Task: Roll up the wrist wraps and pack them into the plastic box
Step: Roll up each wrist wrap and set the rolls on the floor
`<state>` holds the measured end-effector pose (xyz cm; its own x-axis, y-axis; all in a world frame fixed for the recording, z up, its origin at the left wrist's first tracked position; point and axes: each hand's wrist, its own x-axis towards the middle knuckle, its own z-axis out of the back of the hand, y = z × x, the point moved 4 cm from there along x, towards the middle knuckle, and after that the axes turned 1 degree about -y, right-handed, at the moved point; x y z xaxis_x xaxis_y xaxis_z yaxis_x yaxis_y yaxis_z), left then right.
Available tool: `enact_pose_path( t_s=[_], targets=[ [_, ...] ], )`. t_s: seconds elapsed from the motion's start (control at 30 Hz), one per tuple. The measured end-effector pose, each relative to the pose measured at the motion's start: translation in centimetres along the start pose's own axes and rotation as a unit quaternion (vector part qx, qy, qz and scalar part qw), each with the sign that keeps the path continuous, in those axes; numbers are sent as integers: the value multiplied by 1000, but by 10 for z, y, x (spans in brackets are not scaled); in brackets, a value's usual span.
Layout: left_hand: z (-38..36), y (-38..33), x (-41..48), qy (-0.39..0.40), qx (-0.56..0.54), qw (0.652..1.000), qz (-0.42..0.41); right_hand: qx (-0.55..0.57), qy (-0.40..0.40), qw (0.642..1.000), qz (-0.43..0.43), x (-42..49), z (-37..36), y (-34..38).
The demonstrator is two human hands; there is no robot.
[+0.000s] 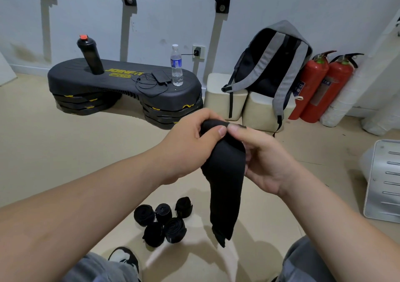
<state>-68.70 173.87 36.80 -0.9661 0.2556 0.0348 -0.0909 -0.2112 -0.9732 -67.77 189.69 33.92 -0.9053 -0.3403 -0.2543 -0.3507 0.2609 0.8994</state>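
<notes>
Both hands are up in front of the chest, working on one long black fabric wrist wrap (225, 186). The left hand (188, 139) is curling over the top end and the right hand (266, 165) is coming in from the other side. The two thumbs are meeting on the upper edge, so both grips are clamped on that wrap. Its long axis is running almost straight up and down. The top is bunched between the hands and the rest is hanging loose, with the narrow free tip pointing down at the beige floor (65, 143) between the knees. I can't tell whether the tip is touching the floor.

Five rolled-up black wraps (175, 229) are sitting in a tight cluster on the floor, down and to the left of the hanging tip, just beyond a black-and-white sneaker (125, 258).

For room, open floor is stretching out to the left and ahead. The far side is getting crowded along the wall by a black step platform with yellow lettering (121, 87), a grey and black backpack (270, 65) leaning on cream blocks, and two red fire extinguishers (320, 87). At the right edge a pale grey slotted plastic panel (383, 182) is lying near the right forearm, and it's only partly in view.
</notes>
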Motion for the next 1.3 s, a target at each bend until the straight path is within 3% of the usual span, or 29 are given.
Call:
enact_pose_path(
  t_s=[0.2,0.4,0.5,0.6,0.73,0.83,0.93,1.03,1.1,1.2,1.3],
  targets=[
    [-2,-3,-4,26,-30,999,-2,11,-63,994,89,2,-1,3],
    [-3,4,-5,62,-132,976,160,-44,-109,978,170,4,6,3],
    [-7,9,-6,85,-133,970,185,-84,-97,971,202,3,7,4],
    [-3,10,-2,41,-98,986,131,-88,-94,972,195,1,6,6],
    [-1,3,-1,15,-103,992,67,-35,-52,995,77,2,3,5],
    [2,-1,-1,-1,-6,1000,-18,3,0,999,36,-1,-6,3],
    [2,-5,-2,7,166,972,-165,11,-14,999,29,0,-7,3],
    [-1,-7,-3,-17,224,942,-250,-33,-28,999,31,0,-2,4],
    [0,-5,-3,-11,197,954,-224,-60,-46,996,43,1,1,2],
    [5,-1,-2,12,98,991,-86,-37,-66,994,80,0,3,2],
    [2,4,-7,41,-7,998,42,-22,-69,992,103,0,2,3]
  ],
)
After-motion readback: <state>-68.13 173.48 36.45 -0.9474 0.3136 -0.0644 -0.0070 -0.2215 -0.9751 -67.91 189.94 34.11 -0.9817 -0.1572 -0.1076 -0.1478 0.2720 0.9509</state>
